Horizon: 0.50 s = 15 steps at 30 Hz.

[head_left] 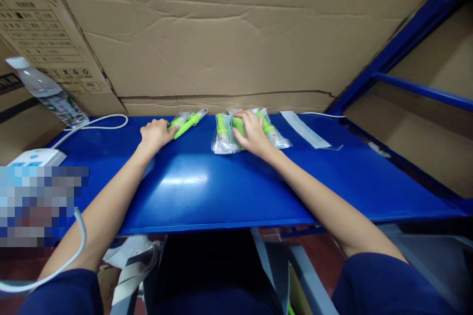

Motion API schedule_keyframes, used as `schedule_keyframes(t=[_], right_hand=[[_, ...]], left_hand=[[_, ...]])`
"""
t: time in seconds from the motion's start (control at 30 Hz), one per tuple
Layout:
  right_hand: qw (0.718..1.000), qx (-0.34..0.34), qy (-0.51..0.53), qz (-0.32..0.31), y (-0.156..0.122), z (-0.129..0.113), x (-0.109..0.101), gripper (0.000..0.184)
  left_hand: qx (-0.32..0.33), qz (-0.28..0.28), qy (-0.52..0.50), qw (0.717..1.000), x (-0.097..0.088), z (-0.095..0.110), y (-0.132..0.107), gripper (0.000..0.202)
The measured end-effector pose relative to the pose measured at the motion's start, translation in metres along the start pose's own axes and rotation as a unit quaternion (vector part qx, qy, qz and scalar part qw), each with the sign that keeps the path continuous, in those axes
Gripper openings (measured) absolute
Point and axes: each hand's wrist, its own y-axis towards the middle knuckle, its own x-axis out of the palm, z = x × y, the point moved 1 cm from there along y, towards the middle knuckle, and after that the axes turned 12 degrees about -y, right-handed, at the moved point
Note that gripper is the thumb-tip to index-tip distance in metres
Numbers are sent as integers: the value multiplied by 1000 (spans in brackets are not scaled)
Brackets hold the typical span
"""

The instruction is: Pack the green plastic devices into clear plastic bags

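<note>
My left hand (155,134) rests on the blue shelf top (207,182) with its fingers curled against a pair of green items in clear bags (186,122). My right hand (253,133) lies flat, fingers stretched, on a small pile of the same bagged green items (225,134). More of that pile shows to the right of the hand (275,134). Both piles sit near the back edge, against a large cardboard sheet (221,34).
An empty clear bag (305,129) lies right of the pile. A plastic water bottle (48,91) leans at the far left, by a white cable (96,123) and a white device (35,157). Blue rack beams (417,91) rise at the right.
</note>
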Motion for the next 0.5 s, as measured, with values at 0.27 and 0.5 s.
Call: schedule_keyframes(t=[0.27, 0.5], right_hand=[[1000, -4, -11, -9, 1, 4, 1, 35], [998, 29, -47, 2, 9, 32, -14, 26]], left_hand=[[59, -67, -142, 986, 5, -16, 17, 51], [101, -61, -283, 952, 22, -13, 16, 59]])
